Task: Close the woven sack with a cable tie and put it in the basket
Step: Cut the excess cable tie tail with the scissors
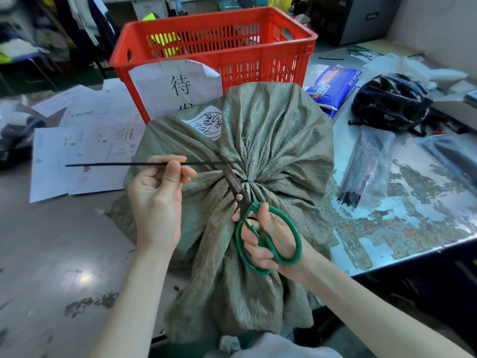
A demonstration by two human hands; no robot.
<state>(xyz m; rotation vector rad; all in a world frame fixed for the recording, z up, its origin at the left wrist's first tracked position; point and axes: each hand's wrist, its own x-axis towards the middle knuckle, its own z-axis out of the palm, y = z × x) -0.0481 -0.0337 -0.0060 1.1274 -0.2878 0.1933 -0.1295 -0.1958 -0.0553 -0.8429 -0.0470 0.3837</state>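
Note:
A grey-green woven sack (278, 140) stands in front of me, its neck gathered and cinched by a black cable tie (248, 180). The tie's long tail (116, 164) stretches out to the left, pinched between the fingers of my left hand (157, 195). My right hand (268, 236) grips green-handled scissors (258, 223), whose blades cross the tail close to the sack's neck. Behind the sack stands a red plastic basket (214, 47) with a paper sign taped to its front.
Papers (77, 151) lie on the floor at left. At right, a table (413, 215) holds a clear bag of black cable ties (366, 166), a black helmet (389, 102) and a blue packet (333, 83). Clutter and clothing fill the background.

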